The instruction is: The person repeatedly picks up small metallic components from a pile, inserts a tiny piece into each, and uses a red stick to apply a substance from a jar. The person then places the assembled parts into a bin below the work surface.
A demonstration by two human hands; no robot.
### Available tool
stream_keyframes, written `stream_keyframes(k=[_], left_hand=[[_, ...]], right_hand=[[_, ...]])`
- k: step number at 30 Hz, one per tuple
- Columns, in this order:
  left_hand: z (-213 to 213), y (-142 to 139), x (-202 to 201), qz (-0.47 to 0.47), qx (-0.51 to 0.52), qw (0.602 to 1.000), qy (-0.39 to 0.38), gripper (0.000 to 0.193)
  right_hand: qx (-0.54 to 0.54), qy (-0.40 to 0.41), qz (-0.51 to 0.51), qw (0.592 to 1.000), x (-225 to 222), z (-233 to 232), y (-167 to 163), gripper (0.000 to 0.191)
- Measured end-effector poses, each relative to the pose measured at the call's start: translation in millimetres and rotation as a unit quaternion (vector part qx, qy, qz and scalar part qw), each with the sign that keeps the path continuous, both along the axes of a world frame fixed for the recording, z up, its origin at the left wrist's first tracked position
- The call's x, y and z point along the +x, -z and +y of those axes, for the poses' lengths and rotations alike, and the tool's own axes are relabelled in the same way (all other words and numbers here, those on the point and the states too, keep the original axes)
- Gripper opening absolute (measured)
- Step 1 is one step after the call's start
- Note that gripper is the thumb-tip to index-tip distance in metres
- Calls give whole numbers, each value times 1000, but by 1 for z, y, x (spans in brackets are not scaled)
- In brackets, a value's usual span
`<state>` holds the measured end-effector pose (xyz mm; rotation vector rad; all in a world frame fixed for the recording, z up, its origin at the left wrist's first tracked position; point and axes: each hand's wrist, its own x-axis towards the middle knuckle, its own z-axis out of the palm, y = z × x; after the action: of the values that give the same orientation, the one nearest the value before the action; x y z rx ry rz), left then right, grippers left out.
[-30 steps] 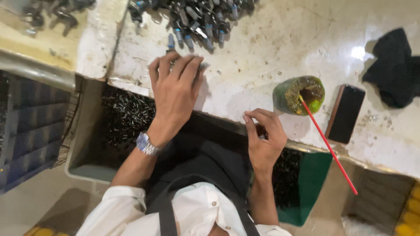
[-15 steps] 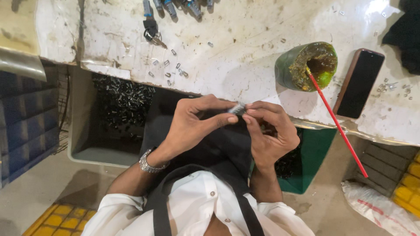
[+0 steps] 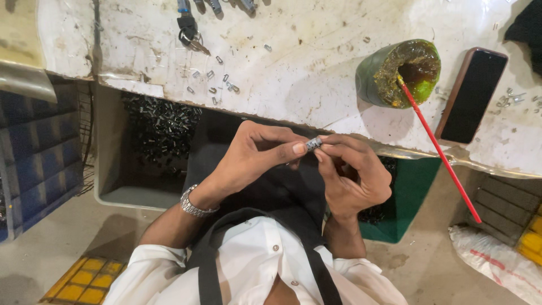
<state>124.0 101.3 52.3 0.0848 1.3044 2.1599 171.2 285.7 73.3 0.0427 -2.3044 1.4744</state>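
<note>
Right now your left hand (image 3: pixel 257 155) and right hand (image 3: pixel 353 175) meet in front of your chest, just below the worktop (image 3: pixel 316 62) edge. Both grips are narrow, pinched on one small metal cylinder (image 3: pixel 314 144): left thumb and forefinger hold it from the left, right fingertips (image 3: pixel 330 151) close on its other end. Cylinder sits between the two hands, tilted, over your dark apron (image 3: pixel 282 192). Can't tell if it's one piece or two being joined.

Left wrist carries a metal watch (image 3: pixel 195 204). Sleeves are white.

Outward from there:
- Grey bin (image 3: pixel 121 195) under the worktop on your left, holding a pile of small dark metal parts (image 3: pixel 161 127).
- Green bin (image 3: pixel 415 186) under the worktop on your right, more dark parts inside, mostly hidden behind your right hand.
- On the worktop, a scatter of small loose metal bits (image 3: pixel 217 82) above your left hand, with a bunch of keys (image 3: pixel 189 31) further up.
- Green pot (image 3: pixel 398 72) of brownish goo to the upper right, lying tilted, a red stick (image 3: pixel 437 149) poking out of it and running past the worktop edge.
- Dark phone (image 3: pixel 471 95) lying flat just beside the pot, to its right.
- Blue crates (image 3: pixel 34 152) at far left, white sack (image 3: pixel 497 260) on the floor at lower right.
</note>
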Motion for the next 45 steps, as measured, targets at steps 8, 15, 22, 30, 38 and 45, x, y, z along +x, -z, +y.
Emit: stream_keyframes(k=[8,15,22,30,38,45], left_hand=[[4,0,1,96,-50,993,-36,21],[-25,-8,9,211,-206,952,-79,16],[-117,-26,17,403,-629,642,-171,16],[-88,33,-93,470,-691,468,-287,46],[-105,10,-62,307,-420,747,-413,22],[-83,4,6,255,-258,832,-419,29]], right_hand=[[-110,-23,-84,990,-4,3,1,18],[-91,-31,-99,991,-12,-6,15,14],[-57,12,-91,994,-33,5,28,16],[159,-135,-36,977,-23,-16,0,20],[323,-146,-17,935,-62,-58,-15,35],[431,-177,-48,884,-101,-96,3,43]])
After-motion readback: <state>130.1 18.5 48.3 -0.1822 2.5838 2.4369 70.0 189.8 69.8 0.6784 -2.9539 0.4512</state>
